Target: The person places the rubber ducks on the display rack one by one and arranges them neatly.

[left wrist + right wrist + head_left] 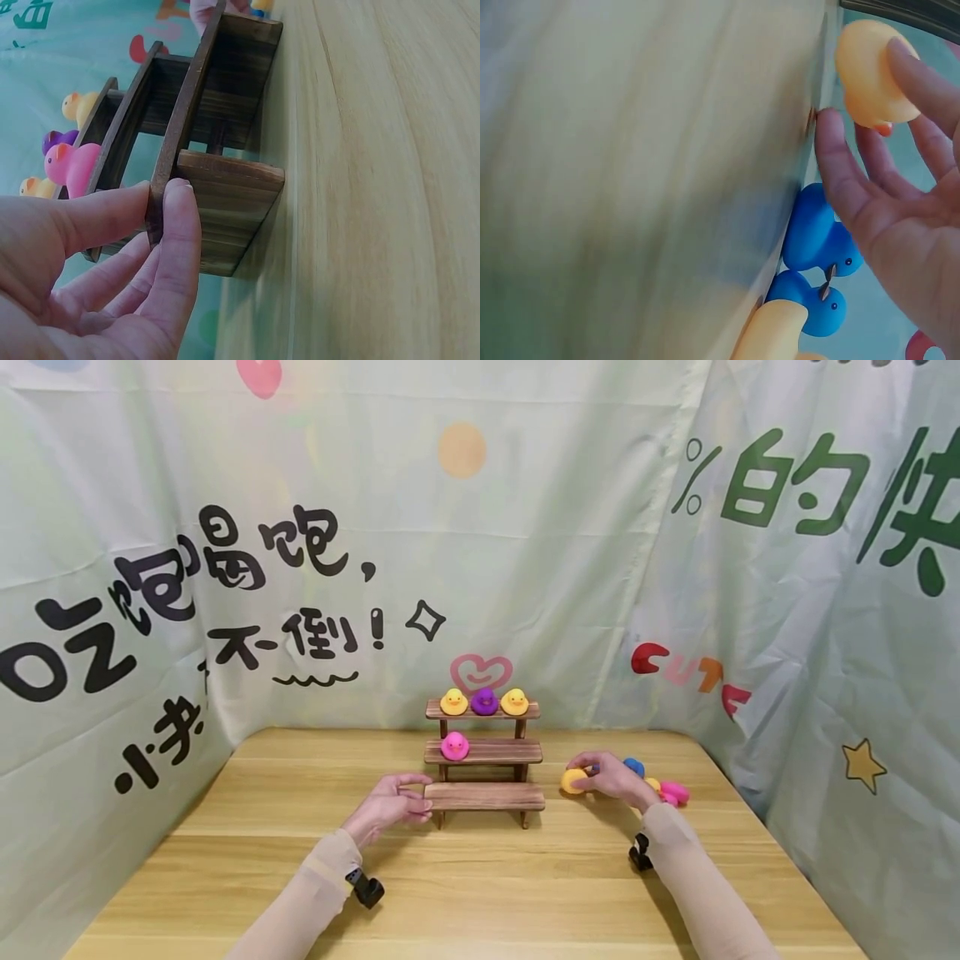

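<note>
A three-step brown wooden stand [483, 795] is on the table. My left hand [386, 806] pinches the left end of its lowest step between thumb and fingers, as the left wrist view shows. To the right of the stand, my right hand [617, 778] holds a yellow rubber duck [874, 71] with the thumb against its body. On the top step sit a yellow duck [453, 702], a purple duck [484, 702] and another yellow duck [515, 702]. One pink duck [454, 747] occupies the left of the middle step.
Behind and beside my right hand lie loose ducks: two blue ducks [808, 229], a yellow duck [772, 334] and a pink one [675, 792], partly hidden in the head view. Printed cloth [540, 568] hangs around the wooden table [510, 893].
</note>
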Motion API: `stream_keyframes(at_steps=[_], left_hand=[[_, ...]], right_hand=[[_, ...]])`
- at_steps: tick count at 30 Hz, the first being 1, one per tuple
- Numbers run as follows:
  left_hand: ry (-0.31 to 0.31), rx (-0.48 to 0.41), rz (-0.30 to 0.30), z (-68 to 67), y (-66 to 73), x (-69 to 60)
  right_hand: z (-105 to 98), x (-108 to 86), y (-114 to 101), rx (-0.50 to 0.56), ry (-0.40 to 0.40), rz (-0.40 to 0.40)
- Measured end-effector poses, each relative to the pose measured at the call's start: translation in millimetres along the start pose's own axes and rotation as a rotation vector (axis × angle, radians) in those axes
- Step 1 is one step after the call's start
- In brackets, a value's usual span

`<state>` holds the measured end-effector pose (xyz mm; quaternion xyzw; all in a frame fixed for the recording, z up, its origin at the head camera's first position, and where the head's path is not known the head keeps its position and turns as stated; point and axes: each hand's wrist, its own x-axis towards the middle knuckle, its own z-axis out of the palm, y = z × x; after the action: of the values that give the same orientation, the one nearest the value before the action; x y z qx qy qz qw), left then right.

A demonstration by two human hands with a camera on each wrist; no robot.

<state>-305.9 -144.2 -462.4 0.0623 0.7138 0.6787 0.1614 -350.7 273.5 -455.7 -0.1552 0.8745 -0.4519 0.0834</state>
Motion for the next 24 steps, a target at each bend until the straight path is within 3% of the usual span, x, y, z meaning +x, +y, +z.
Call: stream_keyframes(at_steps=[7,16,24], left_hand=[[-0.001,-0.003,-0.001,0.1,0.8,-1.0],[0.018,0.01,-0.008,0.4,3.9,-2.9],[0.015,0.013,-0.007,1.4,3.2,-3.4]], right_hand=[[-0.4,-1.9,-2.9,0.177,0.073,0.041],[-1.7,-2.3,-9.9,0.332,0.06,0.026],[-0.9,-4.4,-16.0,0.407,0.071,0.019]])
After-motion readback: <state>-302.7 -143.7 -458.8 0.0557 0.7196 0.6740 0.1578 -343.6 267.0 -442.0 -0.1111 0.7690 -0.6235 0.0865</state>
